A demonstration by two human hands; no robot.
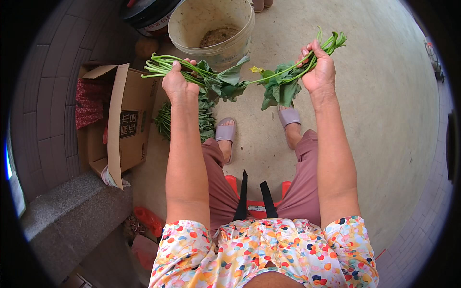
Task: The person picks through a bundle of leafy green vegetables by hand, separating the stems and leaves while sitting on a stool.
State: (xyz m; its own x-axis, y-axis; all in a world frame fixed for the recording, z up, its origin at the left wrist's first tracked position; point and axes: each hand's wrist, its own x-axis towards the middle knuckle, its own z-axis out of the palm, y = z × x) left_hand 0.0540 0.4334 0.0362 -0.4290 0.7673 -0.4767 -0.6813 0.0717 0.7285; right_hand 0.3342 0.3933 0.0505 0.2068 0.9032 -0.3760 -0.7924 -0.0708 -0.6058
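Note:
My left hand (181, 81) grips a bunch of leafy green stems (227, 81), its cut ends pointing left and its leaves to the right. A second bunch of the same greens (282, 86) is held in my right hand (317, 70), with stems sticking out at the upper right and leaves hanging below. One long stem reaches across the gap from the right bunch to the leaves of the left one. Among the right bunch's leaves shows a yellowed leaf (256, 69). On the floor beneath my left forearm lies a larger pile of greens (205, 120), partly hidden by the arm.
Beyond my hands stands a whitish plastic bucket (230, 54) with brown matter at its bottom. An open cardboard box (135, 118) is at the left, near a stone ledge (75, 205). A dark-lidded container (147, 16) stands behind. A red plastic stool (256, 208) is under me.

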